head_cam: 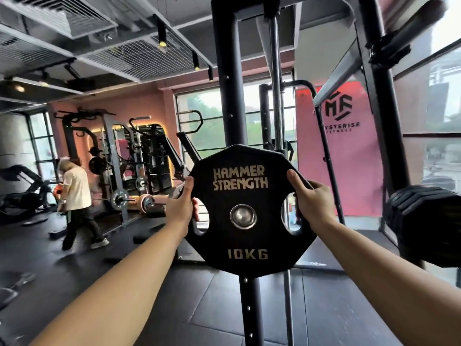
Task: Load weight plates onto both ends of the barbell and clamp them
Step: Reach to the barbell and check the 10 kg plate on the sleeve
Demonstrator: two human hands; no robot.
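A black 10 kg weight plate [245, 242], marked HAMMER STRENGTH, stands upright facing me in front of a black rack post [225, 78]. A round metal end [243, 216] shows in its centre hole. My left hand [180, 204] grips the plate's left edge, fingers through the left slot. My right hand [311, 202] grips the right edge at the right slot. I cannot tell whether the plate sits fully on a sleeve or peg. Several more black plates [424, 223] are stacked at the right.
The rack's other uprights [381, 116] rise at the right, beside windows. A person in a light shirt [74, 193] walks at the left, past other racks and a loaded barbell [124, 199] low over the floor. Dark rubber flooring lies below.
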